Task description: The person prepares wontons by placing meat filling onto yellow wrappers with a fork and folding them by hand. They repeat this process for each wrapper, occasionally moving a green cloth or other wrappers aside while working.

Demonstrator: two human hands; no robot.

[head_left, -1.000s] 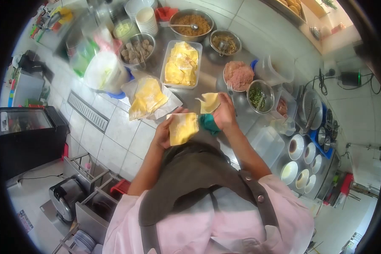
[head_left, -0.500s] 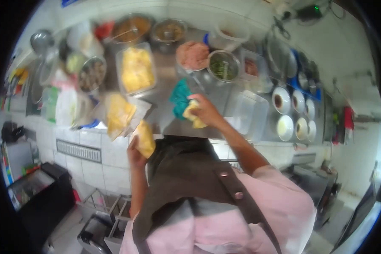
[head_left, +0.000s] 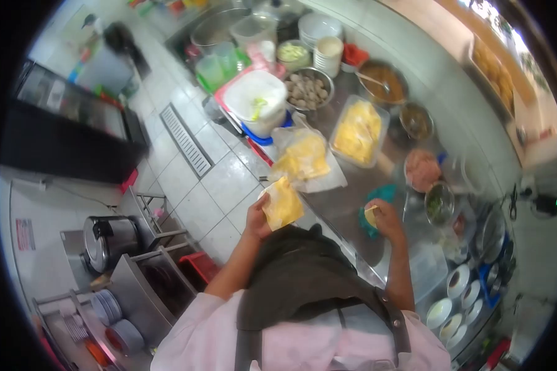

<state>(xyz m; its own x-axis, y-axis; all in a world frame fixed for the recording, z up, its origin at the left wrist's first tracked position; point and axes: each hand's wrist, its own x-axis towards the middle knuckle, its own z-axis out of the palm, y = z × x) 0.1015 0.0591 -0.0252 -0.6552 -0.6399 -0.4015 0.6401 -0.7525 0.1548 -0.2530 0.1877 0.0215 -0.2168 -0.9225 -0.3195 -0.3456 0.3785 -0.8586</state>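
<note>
My left hand [head_left: 258, 216] is closed on the edge of yellow wonton wrappers [head_left: 283, 207], held up in front of the counter's near edge. A smaller piece of folded yellow wrapper [head_left: 371, 216] is pinched in my right hand [head_left: 388, 222]. Right beside that hand lies a crumpled teal cloth or bag [head_left: 384, 193]. More yellow wrappers [head_left: 306, 156] rest on white paper [head_left: 335, 175] at the counter edge, beyond my left hand. A clear tub [head_left: 384, 123] of yellow pieces stands behind them. Pink minced meat [head_left: 423, 170] sits in a bowl farther right.
Along the back stand a bowl of greyish pieces [head_left: 307, 88] and a pan of brown sauce [head_left: 387, 80]. A bowl of chopped greens [head_left: 439, 204] and several small white dishes [head_left: 439, 313] are at the right. A white lidded bucket [head_left: 266, 120] stands left.
The view has turned toward the left. My left hand has raised the wrappers beside the counter edge and they now show flat. My right hand still holds its wrapper by the teal cloth or bag.
</note>
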